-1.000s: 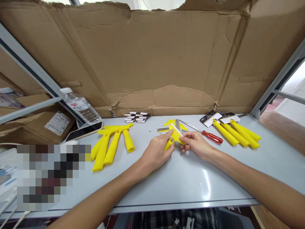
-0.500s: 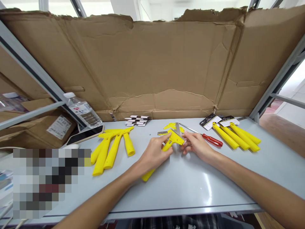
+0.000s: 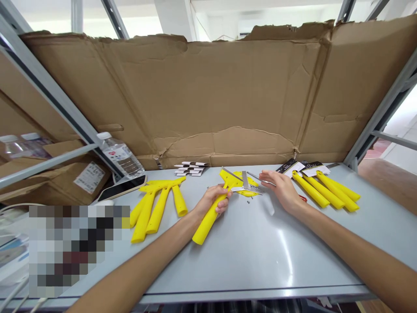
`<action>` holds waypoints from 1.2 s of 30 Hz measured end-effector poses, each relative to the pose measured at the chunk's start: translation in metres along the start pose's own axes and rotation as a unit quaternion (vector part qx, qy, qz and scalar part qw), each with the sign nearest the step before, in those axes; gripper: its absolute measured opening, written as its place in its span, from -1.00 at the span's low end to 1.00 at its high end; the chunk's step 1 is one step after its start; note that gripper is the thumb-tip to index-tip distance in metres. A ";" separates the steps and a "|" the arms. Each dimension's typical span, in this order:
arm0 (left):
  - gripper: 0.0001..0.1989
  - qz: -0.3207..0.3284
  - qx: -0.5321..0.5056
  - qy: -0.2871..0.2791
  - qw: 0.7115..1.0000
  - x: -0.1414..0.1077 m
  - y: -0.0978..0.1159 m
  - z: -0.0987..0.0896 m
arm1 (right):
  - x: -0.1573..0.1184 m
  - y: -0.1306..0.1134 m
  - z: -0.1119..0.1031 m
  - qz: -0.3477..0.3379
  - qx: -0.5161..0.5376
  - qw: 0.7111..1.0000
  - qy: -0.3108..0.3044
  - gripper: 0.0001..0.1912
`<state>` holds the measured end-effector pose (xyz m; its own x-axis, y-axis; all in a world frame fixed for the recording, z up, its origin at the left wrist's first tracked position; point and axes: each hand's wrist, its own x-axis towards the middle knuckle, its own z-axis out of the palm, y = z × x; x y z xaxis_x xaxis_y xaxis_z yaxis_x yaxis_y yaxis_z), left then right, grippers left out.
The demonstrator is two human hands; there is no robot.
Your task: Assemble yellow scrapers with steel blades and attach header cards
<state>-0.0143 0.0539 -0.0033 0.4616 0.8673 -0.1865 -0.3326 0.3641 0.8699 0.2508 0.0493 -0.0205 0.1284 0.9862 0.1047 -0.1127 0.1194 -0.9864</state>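
Note:
A yellow scraper (image 3: 206, 224) with a T-shaped head lies in my left hand (image 3: 213, 200), whose fingers wrap round its upper handle. A thin metal strip runs along the far edge of its head. My right hand (image 3: 282, 191) is empty, its fingers stretched out over a screwdriver (image 3: 303, 198); that tool's red handle is mostly hidden, and I cannot tell if the hand touches it. Between the hands lie flat yellow plates (image 3: 250, 193), metal blades (image 3: 245, 181) and several small screws (image 3: 255, 187). One loose screw (image 3: 248, 201) rests nearer to me.
Several yellow scraper handles (image 3: 158, 211) lie at left, and carded yellow scrapers (image 3: 329, 198) at right. Folded white-and-black cards (image 3: 191, 168) stand by the cardboard wall (image 3: 221, 95). A phone (image 3: 122, 190) and a water bottle (image 3: 122, 156) sit far left, beside the shelf frame.
My left hand has turned the scraper, so its handle now shows in full. My right hand has moved away from the scraper head, to the right, and its fingers have straightened.

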 end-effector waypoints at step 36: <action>-0.66 -0.022 0.120 -0.026 0.992 0.008 -0.008 -0.004 | -0.005 0.011 -0.009 -0.324 -0.569 0.726 -0.209 -0.74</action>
<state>-0.0108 0.0593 -0.0140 0.5157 0.8313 -0.2073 -0.1087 0.3035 0.9466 0.2577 0.0447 -0.0325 -0.5458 0.7425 0.3884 0.7564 0.6360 -0.1528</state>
